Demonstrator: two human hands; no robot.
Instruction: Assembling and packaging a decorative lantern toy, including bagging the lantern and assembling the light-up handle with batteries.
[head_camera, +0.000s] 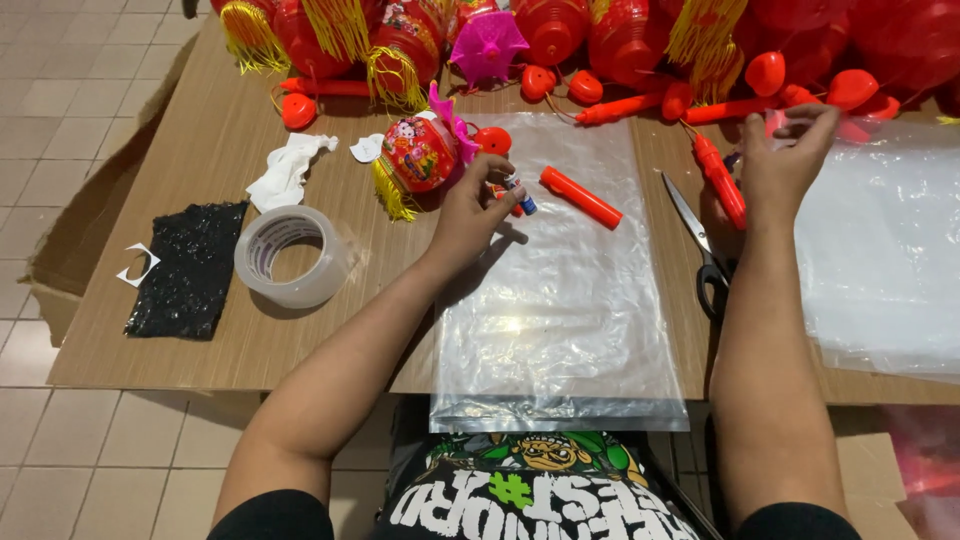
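Pinching small battery in left hand, fingers closing around it, over far end of clear plastic bag stack. Red stick handle lying on bag, just right of battery. Small decorated lantern sitting just left of left hand. Right hand hovering at far right, fingertips pinching together; what it is gripping, cannot tell. Scissors lying near right forearm. Tape roll resting well left.

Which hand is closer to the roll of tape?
Left. The left hand is just right of the tape roll; the right hand is far across the table.
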